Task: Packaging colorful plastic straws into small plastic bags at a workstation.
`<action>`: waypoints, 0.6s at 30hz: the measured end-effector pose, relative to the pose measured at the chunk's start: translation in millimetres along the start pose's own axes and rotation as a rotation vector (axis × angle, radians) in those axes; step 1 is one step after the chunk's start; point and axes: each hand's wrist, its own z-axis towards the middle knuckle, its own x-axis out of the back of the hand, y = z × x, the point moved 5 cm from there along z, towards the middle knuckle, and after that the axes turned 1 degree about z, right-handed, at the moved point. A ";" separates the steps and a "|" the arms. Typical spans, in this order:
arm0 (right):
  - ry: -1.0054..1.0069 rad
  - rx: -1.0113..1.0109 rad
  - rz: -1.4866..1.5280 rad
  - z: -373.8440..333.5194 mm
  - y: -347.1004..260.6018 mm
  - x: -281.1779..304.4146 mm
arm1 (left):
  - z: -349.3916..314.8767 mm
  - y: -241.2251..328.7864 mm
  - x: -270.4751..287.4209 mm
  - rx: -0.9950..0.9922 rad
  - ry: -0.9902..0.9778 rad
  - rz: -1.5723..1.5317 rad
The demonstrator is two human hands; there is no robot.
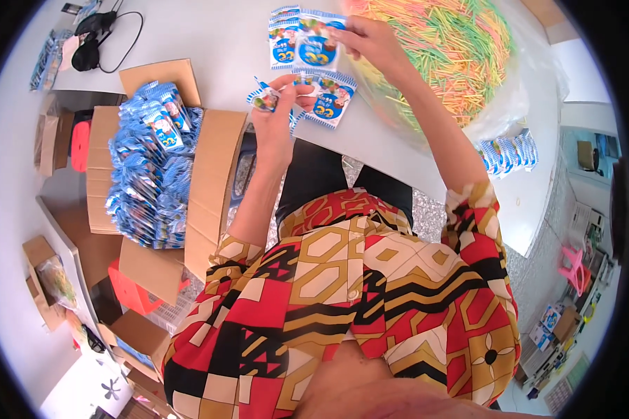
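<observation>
My right hand (379, 47) pinches the edge of a blue-and-white snack packet (317, 53) over the white table (210, 42). Closer to me, my left hand (272, 133) has its thumb and fingers closed on another small packet (264, 99), partly hidden by the fingers. Beside that hand, more of the same packets (333, 103) lie at the table's near edge. A further group of packets (282, 43) rests just left of the one in my right hand.
A large clear plastic bag (514, 94) of coloured thin sticks (454, 56) fills the right of the table. A packet row (510, 152) lies below it. On my left stands an open cardboard box (213, 188) heaped with packets (150, 174). A black corded object (87, 52) sits far left.
</observation>
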 end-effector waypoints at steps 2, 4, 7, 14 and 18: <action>-0.068 -0.075 0.032 28.3 26.6 -22.2 | -1.5 7.6 5.6 0.044 0.030 -0.031; -0.098 -0.104 -0.005 51.8 61.0 -36.7 | -2.3 11.1 4.9 0.116 0.033 -0.055; -0.082 -0.102 -0.157 77.7 75.0 -47.1 | 3.4 14.1 4.6 0.162 -0.013 -0.009; 0.203 0.288 -0.352 52.6 8.1 -31.6 | 8.1 14.8 9.4 0.128 -0.062 0.178; -0.305 0.139 -0.100 -11.4 -44.4 -43.1 | 2.3 3.9 -7.6 0.195 -0.288 0.150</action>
